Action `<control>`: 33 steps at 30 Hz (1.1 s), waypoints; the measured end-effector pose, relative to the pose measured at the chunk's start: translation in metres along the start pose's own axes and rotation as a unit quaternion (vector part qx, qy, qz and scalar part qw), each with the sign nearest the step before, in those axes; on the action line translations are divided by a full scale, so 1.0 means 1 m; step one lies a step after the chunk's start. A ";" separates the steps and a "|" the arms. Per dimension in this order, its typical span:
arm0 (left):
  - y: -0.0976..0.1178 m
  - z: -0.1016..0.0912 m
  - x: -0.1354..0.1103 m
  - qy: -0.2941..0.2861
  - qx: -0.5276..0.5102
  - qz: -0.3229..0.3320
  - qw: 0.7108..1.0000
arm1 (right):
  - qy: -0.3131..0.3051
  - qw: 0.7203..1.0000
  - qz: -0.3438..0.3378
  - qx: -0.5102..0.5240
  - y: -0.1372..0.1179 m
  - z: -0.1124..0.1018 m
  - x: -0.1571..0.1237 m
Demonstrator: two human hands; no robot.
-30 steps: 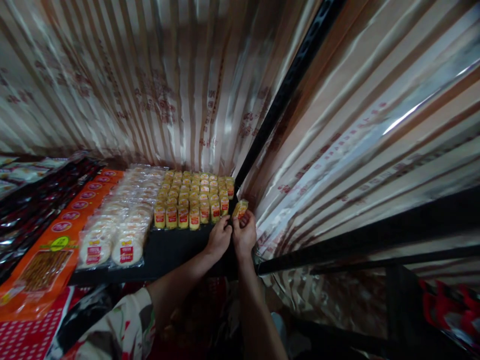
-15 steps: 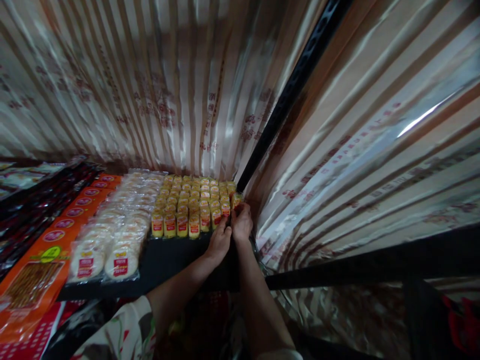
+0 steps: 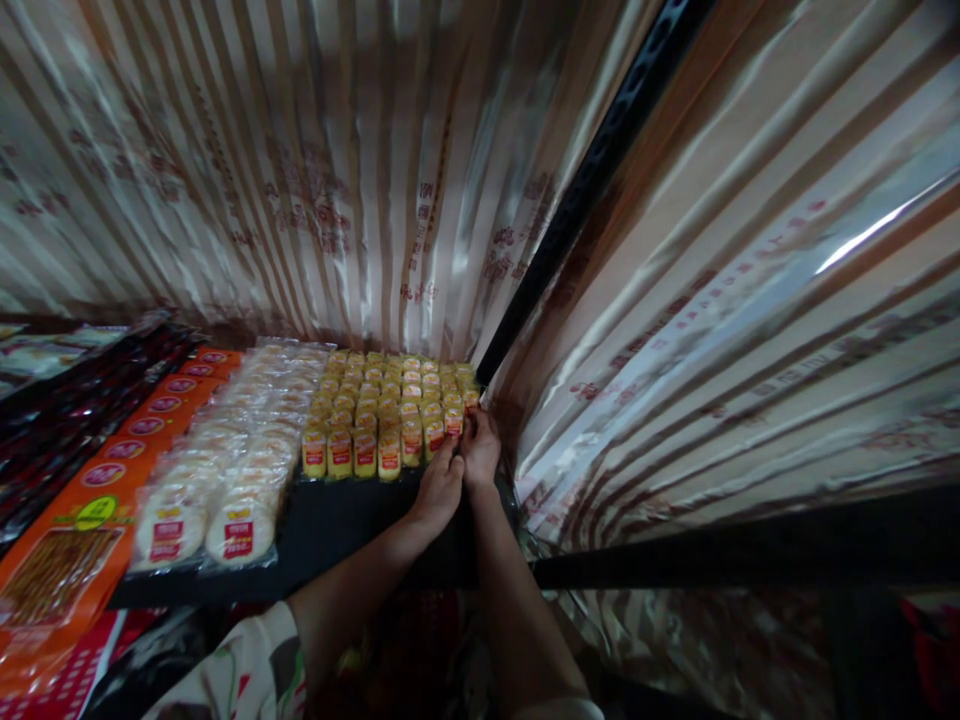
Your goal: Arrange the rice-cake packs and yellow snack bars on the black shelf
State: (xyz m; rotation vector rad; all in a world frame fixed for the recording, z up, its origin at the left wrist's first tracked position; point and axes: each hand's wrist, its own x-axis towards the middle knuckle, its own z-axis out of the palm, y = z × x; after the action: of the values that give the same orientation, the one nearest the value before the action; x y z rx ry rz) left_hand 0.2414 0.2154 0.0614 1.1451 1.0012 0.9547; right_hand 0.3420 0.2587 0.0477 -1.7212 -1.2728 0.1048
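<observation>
Small yellow snack packets [image 3: 364,455] with red labels stand in several close rows on a dark shelf [image 3: 341,520]. My left hand [image 3: 439,487] is at the front right of these rows, its fingers pressed together against the nearest packets; what they grip, if anything, is hidden. Right beside it, my right hand [image 3: 481,450] is closed around the front of the rightmost row, close to the black post. A bit of a yellow packet shows just beyond its fingertips. The two hands touch or nearly touch.
Left of the yellow rows lie clear packs of round pale crackers [image 3: 241,530], then orange snack bags [image 3: 82,520] and dark glossy packs [image 3: 82,420]. A black slotted post [image 3: 574,215] rises at the right corner. Pleated printed sheeting [image 3: 360,180] hangs behind and to the right.
My right hand has shifted slightly left and nearer my left hand, and its fingers now cover more of the rightmost packet. The view has tilted slightly.
</observation>
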 end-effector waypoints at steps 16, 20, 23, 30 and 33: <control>0.012 -0.002 -0.020 0.031 0.083 -0.012 0.996 | 0.006 1.000 0.012 -0.010 -0.006 -0.008 -0.012; 0.011 -0.008 -0.049 0.041 0.129 0.008 0.991 | 0.026 1.000 0.002 -0.009 -0.022 -0.018 -0.038; 0.006 -0.019 -0.087 0.055 0.149 0.036 0.987 | 0.021 1.000 -0.009 0.022 -0.037 -0.027 -0.077; -0.025 -0.071 -0.193 -0.002 0.201 0.017 0.979 | -0.100 0.993 -0.014 0.053 -0.071 -0.060 -0.183; -0.044 -0.101 -0.217 -0.016 0.228 -0.044 0.972 | -0.150 0.986 -0.040 0.060 -0.076 -0.064 -0.217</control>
State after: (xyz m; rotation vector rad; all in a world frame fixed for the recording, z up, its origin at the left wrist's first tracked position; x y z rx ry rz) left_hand 0.0892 0.0281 0.0334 1.4755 1.2739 0.6456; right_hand 0.2274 0.0498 0.0419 -1.5887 -1.5212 0.3990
